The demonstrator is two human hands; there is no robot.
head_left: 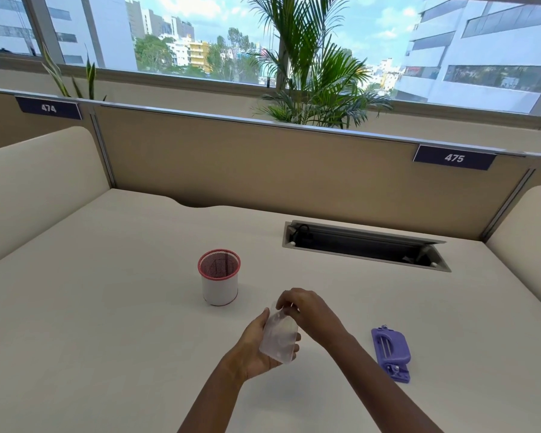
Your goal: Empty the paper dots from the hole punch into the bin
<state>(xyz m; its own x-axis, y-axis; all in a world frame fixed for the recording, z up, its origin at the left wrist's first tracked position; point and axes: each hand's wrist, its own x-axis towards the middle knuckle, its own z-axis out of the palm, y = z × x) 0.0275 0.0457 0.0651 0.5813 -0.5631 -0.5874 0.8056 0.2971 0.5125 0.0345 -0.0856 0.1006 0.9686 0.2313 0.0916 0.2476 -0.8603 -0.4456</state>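
- Head view: nearest to the person, the left hand (256, 345) is cupping the clear tray (278, 339) from the hole punch, with its fingers wrapping around the tray's underside.
- The tray is tilting, and its long side is pointing up and away toward the bin. I am not able to tell if any paper dots are lying inside it.
- The right hand (306, 307) is sitting at the tray's far top end, with its fingertips pinching together on that edge.
- Off to the right, the purple hole punch (391, 354) is lying on the desk (107, 307), well apart from both hands.
- Farther away and a little left, the red-rimmed bin (219, 276) is standing upright and open. The left hand is nearer to it, so I think the tray needs carrying forward and left, then tipping over the rim.
- Farthest off, a dark cable slot (366, 245) is sitting open in the desk.
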